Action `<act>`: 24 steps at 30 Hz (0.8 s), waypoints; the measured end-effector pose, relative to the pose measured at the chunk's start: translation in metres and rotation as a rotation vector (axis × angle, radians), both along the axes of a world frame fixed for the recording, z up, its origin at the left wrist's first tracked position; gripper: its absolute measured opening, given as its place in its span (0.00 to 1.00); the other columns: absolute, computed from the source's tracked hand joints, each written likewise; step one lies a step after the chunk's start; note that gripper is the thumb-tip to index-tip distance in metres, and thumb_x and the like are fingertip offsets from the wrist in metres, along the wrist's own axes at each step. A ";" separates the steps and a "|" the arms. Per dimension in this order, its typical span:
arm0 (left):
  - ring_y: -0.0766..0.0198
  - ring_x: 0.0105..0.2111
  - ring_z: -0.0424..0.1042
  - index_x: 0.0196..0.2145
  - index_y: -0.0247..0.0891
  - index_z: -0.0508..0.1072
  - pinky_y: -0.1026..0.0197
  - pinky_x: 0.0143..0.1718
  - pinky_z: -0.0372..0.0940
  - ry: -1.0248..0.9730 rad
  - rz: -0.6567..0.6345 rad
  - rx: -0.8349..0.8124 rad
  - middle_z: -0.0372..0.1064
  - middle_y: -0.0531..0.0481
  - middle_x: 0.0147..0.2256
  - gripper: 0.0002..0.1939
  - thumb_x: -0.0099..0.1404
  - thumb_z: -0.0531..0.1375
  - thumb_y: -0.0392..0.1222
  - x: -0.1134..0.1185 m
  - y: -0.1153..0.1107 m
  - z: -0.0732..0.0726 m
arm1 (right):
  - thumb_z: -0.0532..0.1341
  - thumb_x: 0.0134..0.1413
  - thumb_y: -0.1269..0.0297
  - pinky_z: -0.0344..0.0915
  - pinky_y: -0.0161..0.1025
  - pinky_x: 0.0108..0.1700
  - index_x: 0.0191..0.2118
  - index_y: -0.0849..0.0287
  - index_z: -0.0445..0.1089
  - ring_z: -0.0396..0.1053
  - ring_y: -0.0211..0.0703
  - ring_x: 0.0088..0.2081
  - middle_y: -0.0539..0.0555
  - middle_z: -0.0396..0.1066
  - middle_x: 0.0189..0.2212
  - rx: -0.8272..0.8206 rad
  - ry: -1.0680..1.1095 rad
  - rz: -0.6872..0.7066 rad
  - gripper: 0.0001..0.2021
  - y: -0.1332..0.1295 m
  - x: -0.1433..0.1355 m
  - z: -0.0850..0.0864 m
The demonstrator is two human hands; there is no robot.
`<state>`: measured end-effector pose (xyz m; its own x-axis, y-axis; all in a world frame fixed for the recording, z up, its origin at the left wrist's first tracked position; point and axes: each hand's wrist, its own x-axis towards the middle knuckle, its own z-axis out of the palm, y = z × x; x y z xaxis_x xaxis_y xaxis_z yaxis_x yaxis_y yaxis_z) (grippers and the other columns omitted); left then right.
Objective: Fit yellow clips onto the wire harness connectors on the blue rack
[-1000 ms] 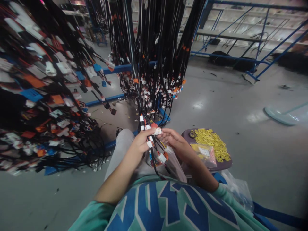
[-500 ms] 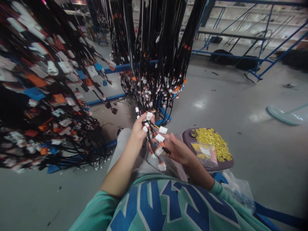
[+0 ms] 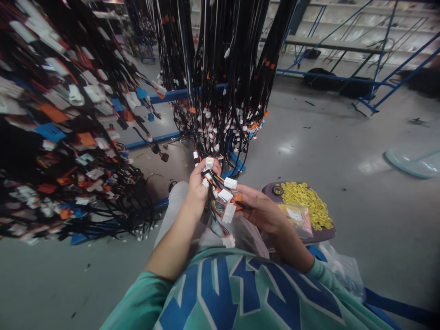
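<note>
In the head view, my left hand (image 3: 198,187) is closed around a wire harness (image 3: 216,208) in front of my knees. A white connector (image 3: 209,162) stands up at its fingertips. Several more white connectors hang to the right, among them an upper one (image 3: 230,183), a middle one (image 3: 225,195) and a lower one (image 3: 228,212). My right hand (image 3: 264,211) is closed on a small black connector (image 3: 243,206) beside an orange piece, its index finger near the upper white connector. Its grip is partly hidden.
Hanging harness bundles crowd the left (image 3: 68,137) and the middle (image 3: 220,68), on blue frames. At right, a purple stool (image 3: 321,236) bears yellow clips (image 3: 305,201), a black tape roll (image 3: 277,189) and a plastic bag (image 3: 296,219). Blue racks (image 3: 381,55) stand behind.
My right hand has turned and its fingers have closed in on the black connector, which has shifted slightly up and right. My left hand keeps its hold on the harness.
</note>
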<state>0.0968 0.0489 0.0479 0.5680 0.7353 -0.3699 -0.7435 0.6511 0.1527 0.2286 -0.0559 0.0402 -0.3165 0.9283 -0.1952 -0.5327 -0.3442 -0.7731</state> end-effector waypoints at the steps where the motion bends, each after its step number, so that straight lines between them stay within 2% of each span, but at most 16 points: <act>1: 0.77 0.21 0.66 0.29 0.31 0.65 0.78 0.24 0.64 0.006 0.010 0.005 0.64 0.52 0.23 0.06 0.63 0.52 0.33 0.000 -0.001 0.001 | 0.66 0.43 0.59 0.70 0.35 0.34 0.47 0.58 0.68 0.70 0.40 0.35 0.56 0.72 0.39 0.003 0.005 -0.008 0.23 0.000 0.001 -0.001; 5: 0.76 0.21 0.66 0.28 0.31 0.65 0.77 0.26 0.64 0.013 0.023 0.025 0.65 0.52 0.22 0.06 0.62 0.53 0.34 0.001 -0.004 0.002 | 0.65 0.43 0.62 0.69 0.35 0.32 0.46 0.57 0.69 0.70 0.39 0.33 0.55 0.72 0.38 -0.016 0.011 -0.025 0.20 0.002 0.002 -0.004; 10: 0.75 0.22 0.67 0.27 0.32 0.65 0.76 0.27 0.65 -0.074 0.020 0.003 0.65 0.52 0.23 0.08 0.62 0.50 0.34 0.001 -0.006 0.000 | 0.63 0.42 0.69 0.67 0.31 0.33 0.43 0.58 0.70 0.68 0.36 0.31 0.53 0.72 0.32 -0.076 -0.003 -0.067 0.18 0.002 0.005 -0.008; 13: 0.74 0.22 0.67 0.28 0.33 0.66 0.74 0.27 0.65 -0.008 0.015 0.021 0.66 0.52 0.23 0.04 0.58 0.52 0.33 0.001 -0.008 -0.005 | 0.62 0.40 0.71 0.64 0.29 0.29 0.43 0.59 0.70 0.66 0.34 0.27 0.52 0.71 0.29 -0.077 -0.019 -0.067 0.18 0.002 0.007 -0.011; 17: 0.73 0.22 0.67 0.29 0.33 0.65 0.73 0.27 0.65 0.000 0.004 0.049 0.66 0.50 0.24 0.04 0.56 0.51 0.32 0.001 -0.009 -0.009 | 0.61 0.40 0.70 0.62 0.29 0.25 0.41 0.59 0.69 0.65 0.33 0.25 0.52 0.70 0.28 -0.076 -0.021 -0.053 0.17 0.002 0.012 -0.015; 24: 0.70 0.23 0.68 0.32 0.31 0.66 0.69 0.27 0.66 -0.079 0.012 0.024 0.67 0.48 0.25 0.08 0.55 0.50 0.33 0.002 -0.009 -0.012 | 0.63 0.39 0.67 0.65 0.30 0.28 0.37 0.62 0.72 0.65 0.34 0.23 0.51 0.70 0.24 -0.075 -0.008 -0.099 0.13 0.004 0.016 -0.013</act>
<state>0.0984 0.0401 0.0361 0.5858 0.7502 -0.3066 -0.7615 0.6390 0.1086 0.2446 -0.0521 0.0274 -0.2225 0.9376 -0.2673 -0.5606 -0.3474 -0.7517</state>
